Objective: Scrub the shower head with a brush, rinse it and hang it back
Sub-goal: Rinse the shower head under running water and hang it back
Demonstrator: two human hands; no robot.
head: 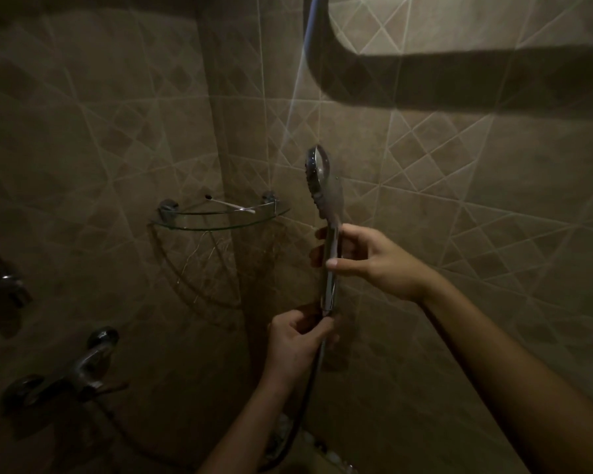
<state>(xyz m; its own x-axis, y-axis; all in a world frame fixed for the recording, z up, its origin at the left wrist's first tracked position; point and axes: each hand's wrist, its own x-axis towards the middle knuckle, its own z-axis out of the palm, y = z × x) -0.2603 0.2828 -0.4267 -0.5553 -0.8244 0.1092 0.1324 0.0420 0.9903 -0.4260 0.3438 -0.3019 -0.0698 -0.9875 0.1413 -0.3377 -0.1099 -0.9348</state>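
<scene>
1. While both hands grip the shower head [319,176] upright near the right wall, the right hand [374,258] mid-handle and the left hand [298,340] at the hose joint, I judge it is being handled before scrubbing or hanging.
2. No brush is held; a thin stick, perhaps one, lies on the glass corner shelf [220,224], far left.
3. The hose [308,388] dangles, and the tap [83,367] sits low left.

Dim and brown throughout, darkest at the left edge and the near corners. Brightest on the tiled wall [493,25] at the far right, cut by a broad curved shadow [459,77]. Small glints on the chrome shower head [319,176] and the glass corner shelf [220,220], fainter ones on the tap [83,367] at near left. Grout lines bowed by wide-angle distortion; soft, grainy detail everywhere
</scene>
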